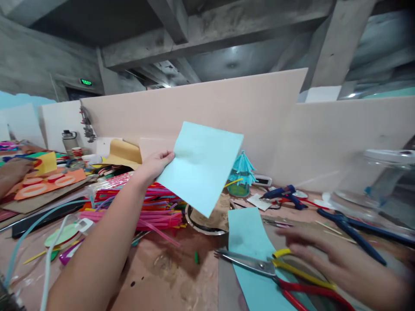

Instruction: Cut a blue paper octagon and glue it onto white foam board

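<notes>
1. The left hand [154, 166] is raised above the table [168, 276] and pinches the left edge of a pale blue square sheet of paper [201, 166] between thumb and fingers, so the sheet hangs tilted in the air to the right of that hand.
2. The right hand [327, 255] lies low over the table, fingers spread flat and blurred; it holds nothing, and its fingertips are just beside the yellow handle loop of the steel scissors with red and yellow handles [275, 272].
3. Those scissors rest across a pale blue strip of paper [251, 255] lying flat on the table, just left of the right hand.
4. Below the held sheet sits a round metal dish with brown paper scraps [207, 220], and beyond it a small teal paper tree model [241, 172].
5. Under the left forearm lies a heap of pink and multicoloured plastic straws [155, 211].
6. Beyond the right hand are a blue glue gun [285, 194] and dark blue long-handled pliers [353, 231].
7. At the far left, another person's hand [13, 172] rests near orange card with white ovals [45, 183].
</notes>
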The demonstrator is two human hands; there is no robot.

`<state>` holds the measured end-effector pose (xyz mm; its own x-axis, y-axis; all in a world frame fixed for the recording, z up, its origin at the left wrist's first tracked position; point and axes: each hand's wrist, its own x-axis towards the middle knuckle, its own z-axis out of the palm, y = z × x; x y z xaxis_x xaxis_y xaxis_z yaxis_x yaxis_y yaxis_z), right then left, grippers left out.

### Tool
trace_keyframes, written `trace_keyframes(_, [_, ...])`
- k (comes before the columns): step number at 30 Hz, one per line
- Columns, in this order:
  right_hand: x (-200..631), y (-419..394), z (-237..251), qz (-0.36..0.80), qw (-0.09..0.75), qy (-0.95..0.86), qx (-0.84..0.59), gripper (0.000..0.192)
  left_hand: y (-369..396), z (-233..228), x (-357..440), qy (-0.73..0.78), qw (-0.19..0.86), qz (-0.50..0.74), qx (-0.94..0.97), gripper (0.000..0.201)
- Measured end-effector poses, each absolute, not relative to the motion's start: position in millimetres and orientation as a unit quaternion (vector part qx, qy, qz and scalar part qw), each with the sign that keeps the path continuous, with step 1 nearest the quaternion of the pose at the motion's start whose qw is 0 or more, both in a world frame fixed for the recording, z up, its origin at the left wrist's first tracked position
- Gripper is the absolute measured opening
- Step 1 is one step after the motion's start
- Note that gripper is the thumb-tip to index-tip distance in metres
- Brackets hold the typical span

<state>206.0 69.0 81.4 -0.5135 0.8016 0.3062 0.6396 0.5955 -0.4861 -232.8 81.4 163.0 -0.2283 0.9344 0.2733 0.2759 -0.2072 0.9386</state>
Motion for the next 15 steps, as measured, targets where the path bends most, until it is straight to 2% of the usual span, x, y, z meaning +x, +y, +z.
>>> trace_keyframes(2, [197,77,111,0.232,0.277,-0.832,-0.421,0.061,77,165,-211,0.544,0.299,0.51,0.595,0.031])
trace_keyframes(4, [190,86,138,0.338,0.362,-0.771,-0.401,0.077,70,167,-190,0.529,0.299,0.456,0.65,0.027])
trace_keyframes(6, [186,91,157,0.402,0.403,-0.73,-0.378,0.081,62,169,-172,0.517,0.288,0.401,0.699,0.025])
trace_keyframes(7, [184,92,163,0.419,0.385,-0.729,-0.38,0.08,58,170,-164,0.513,0.28,0.377,0.719,0.025])
trace_keyframes(11, [182,84,155,0.395,0.258,-0.788,-0.396,0.056,52,166,-143,0.503,0.25,0.324,0.761,0.029])
trace_keyframes(13, [183,80,139,0.368,0.259,-0.803,-0.391,0.04,55,162,-140,0.505,0.243,0.32,0.764,0.031])
trace_keyframes(15, [187,79,123,0.378,0.291,-0.78,-0.405,0.031,61,159,-140,0.514,0.231,0.338,0.754,0.035])
